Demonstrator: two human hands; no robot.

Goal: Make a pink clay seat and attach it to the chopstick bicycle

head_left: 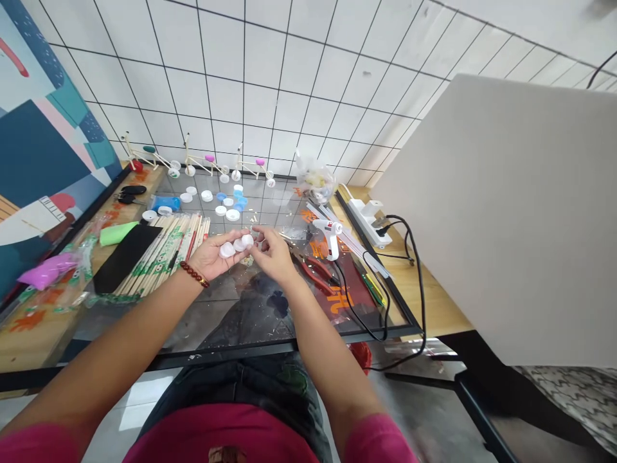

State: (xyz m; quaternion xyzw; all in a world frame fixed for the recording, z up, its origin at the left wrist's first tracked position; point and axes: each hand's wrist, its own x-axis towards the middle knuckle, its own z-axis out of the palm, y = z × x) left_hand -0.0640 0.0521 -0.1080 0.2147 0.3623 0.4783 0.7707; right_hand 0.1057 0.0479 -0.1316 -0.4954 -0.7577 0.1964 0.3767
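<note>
My left hand (215, 255) is palm up over the glass-topped table, with several white bottle caps (227, 250) resting across its palm and fingers. Beside it, my right hand (272, 256) has its thumb and fingers bent in at the white bottle cap (247, 241) nearest to it. Just past the hands, more white bottle caps (232, 215) and blue bottle caps (241, 204) lie on the glass. To the left is a pack of disposable chopsticks (166, 247) with a black strip across its left end.
Small stick-built tricycle models (198, 162) with cap wheels line the back. A white glue gun (329, 236), red-handled pliers (315, 273), glue sticks (361, 244) and a yellow-green cutter (373, 289) lie right. A power strip (369, 222) and black cable border them. A large white panel (506, 218) stands at far right.
</note>
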